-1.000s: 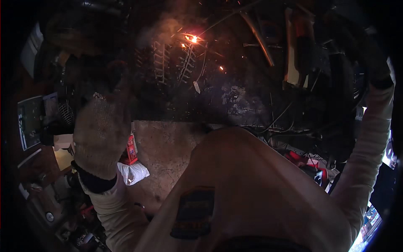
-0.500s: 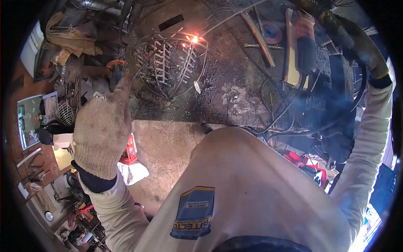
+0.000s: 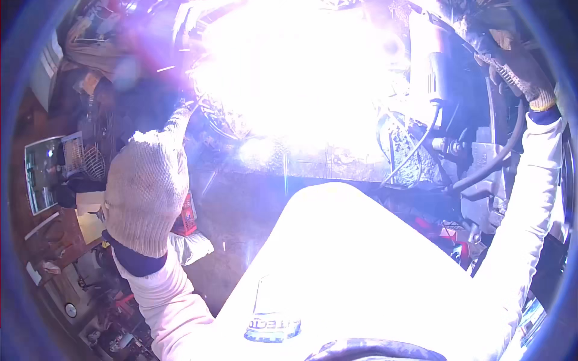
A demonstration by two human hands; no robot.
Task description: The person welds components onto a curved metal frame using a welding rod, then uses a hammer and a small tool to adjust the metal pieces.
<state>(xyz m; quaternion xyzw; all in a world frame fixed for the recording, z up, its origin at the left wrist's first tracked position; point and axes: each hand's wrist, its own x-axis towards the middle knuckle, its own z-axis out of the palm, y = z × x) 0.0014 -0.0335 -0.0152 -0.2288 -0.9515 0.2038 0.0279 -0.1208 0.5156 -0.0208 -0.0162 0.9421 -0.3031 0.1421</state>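
Note:
A welding arc glare (image 3: pixel 307 72) whites out the middle of the dark workbench (image 3: pixel 355 162). Only the lower left of a bent-rod metal frame (image 3: pixel 221 123) shows; its short cross rods are lost in the light. Gloved in knit fabric, my left hand (image 3: pixel 147 192) is at the frame's left edge, one finger stretched toward it. Its other fingers look curled and their tips are hidden. At the upper right my right hand (image 3: pixel 524 75), also gloved, is closed round an electrode holder (image 3: pixel 503 67) with a spring-like coil; the electrode itself disappears in the glare.
Right of the glare lies an angle grinder (image 3: pixel 436 81) with its cord. A thick cable (image 3: pixel 503 162) hangs below my right hand. Beneath the bench's left front edge are a red box (image 3: pixel 188 216) and a pale bag (image 3: pixel 191 248). Tools crowd the left side.
A small orange glow on the metal frame has become a blinding white-violet arc with flying sparks. My left hand stays nearly in place; my right hand has shifted slightly.

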